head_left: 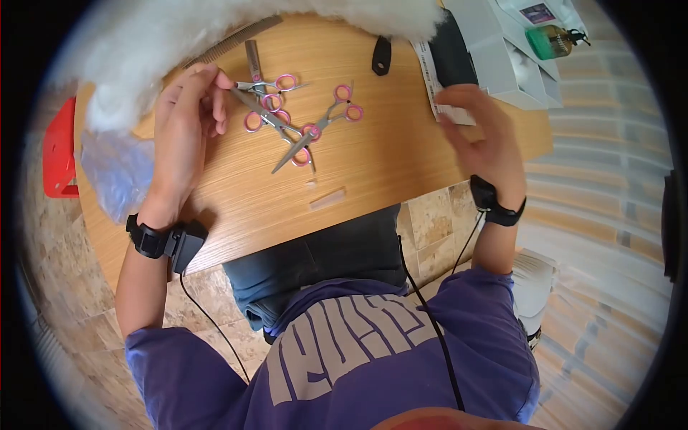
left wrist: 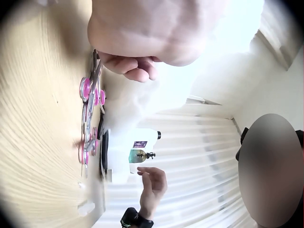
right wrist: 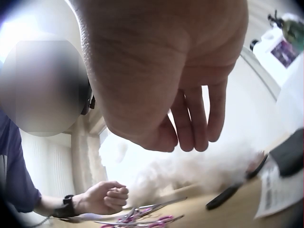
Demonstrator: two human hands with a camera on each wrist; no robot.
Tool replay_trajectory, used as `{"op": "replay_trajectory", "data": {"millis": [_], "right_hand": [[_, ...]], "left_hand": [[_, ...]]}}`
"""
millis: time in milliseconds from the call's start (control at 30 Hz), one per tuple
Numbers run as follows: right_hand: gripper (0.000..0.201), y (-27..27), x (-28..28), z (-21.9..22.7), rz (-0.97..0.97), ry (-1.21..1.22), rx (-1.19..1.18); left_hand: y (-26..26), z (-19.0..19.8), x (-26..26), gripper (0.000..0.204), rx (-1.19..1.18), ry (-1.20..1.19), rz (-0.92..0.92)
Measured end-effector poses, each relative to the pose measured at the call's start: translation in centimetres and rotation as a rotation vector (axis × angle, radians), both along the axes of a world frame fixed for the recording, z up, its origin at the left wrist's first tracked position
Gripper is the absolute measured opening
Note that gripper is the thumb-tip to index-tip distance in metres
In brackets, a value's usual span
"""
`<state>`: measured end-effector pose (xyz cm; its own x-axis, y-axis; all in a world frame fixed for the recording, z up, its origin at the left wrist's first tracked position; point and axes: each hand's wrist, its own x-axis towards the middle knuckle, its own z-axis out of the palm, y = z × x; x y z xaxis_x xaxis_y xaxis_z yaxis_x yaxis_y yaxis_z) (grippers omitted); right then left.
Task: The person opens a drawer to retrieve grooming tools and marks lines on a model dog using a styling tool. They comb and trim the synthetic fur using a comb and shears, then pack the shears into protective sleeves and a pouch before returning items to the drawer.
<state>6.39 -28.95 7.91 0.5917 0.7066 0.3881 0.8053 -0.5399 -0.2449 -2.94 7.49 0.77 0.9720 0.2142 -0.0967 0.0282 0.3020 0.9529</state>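
Observation:
Several pairs of silver scissors [head_left: 295, 150] with pink finger rings lie overlapping on the wooden table [head_left: 236, 215]. My left hand [head_left: 188, 118] is at their left, fingers curled and fingertips right by the tip of one blade. Nothing shows in its grasp. In the right wrist view the same left hand [right wrist: 105, 197] appears as a loose fist beside the scissors [right wrist: 137, 216]. A black comb [head_left: 233, 43] lies beyond it, partly under white fluff [head_left: 179, 32]. Raised over the table's right side, my right hand [head_left: 487, 140] is blurred, its fingers loosely bent and holding nothing.
Near the back edge lies a black handle-like piece [head_left: 382, 56]. At the right back are a black case [head_left: 453, 54], a printed sheet [head_left: 428, 68], a white box [head_left: 494, 61] and a green pump bottle [head_left: 550, 43]. A bluish plastic bag [head_left: 118, 172] lies left, near a red stool [head_left: 60, 150].

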Motion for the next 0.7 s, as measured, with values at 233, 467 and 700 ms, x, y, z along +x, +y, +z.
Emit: {"op": "replay_trajectory", "data": {"millis": [233, 467, 700], "right_hand": [[0.029, 5.2, 1.8, -2.9, 0.248, 0.226, -0.146], [0.024, 9.1, 2.6, -2.7, 0.291, 0.300, -0.222], [0.016, 13.9, 3.0, -4.4, 0.523, 0.198, 0.006]], "left_hand": [[-1.0, 0.2, -0.1, 0.028, 0.138, 0.009, 0.021], [-0.9, 0.0, -0.1, 0.030, 0.146, -0.025, 0.091], [-0.4, 0.4, -0.6, 0.031, 0.096, -0.168, 0.217]]}}
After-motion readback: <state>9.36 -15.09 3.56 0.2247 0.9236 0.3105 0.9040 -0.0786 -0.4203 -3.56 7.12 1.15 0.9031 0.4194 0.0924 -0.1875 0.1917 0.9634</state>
